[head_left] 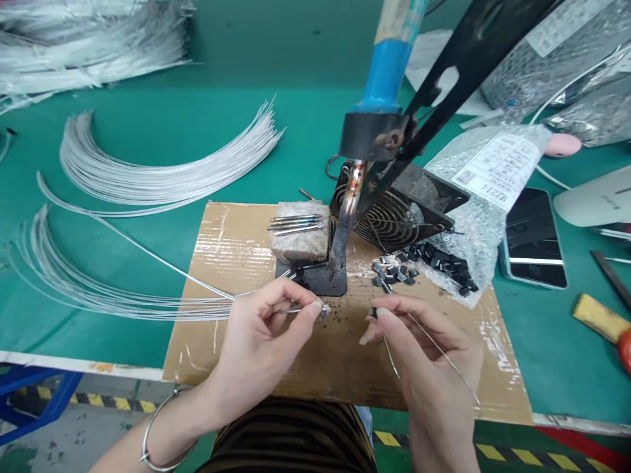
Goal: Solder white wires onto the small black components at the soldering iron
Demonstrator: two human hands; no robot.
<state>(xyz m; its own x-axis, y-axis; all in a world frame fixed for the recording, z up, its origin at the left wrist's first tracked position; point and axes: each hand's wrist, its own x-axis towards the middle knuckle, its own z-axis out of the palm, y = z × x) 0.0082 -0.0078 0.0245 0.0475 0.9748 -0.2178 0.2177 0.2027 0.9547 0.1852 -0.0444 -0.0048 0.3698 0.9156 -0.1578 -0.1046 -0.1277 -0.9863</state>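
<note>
My left hand (276,328) pinches the ends of several thin white wires (202,309), which trail off to the left. Between the thumb and forefinger of my right hand (419,348) sits a small black connector (373,313). A thin silvery wire (448,361), which looks like solder, also runs through that hand. The two hands are apart, low over a cardboard sheet (345,368). Just beyond them a soldering iron (348,217) points down from a black stand, its tip over a dark base plate. Loose black connectors (394,269) lie beyond my right hand.
A wrapped block (300,243) carrying several metal rods stands left of the iron. Behind it leans a black fan (394,210). A white wire bundle (172,174) curves at the left. On the right are a plastic bag (488,171), a phone (535,240) and a yellow-handled tool (599,317).
</note>
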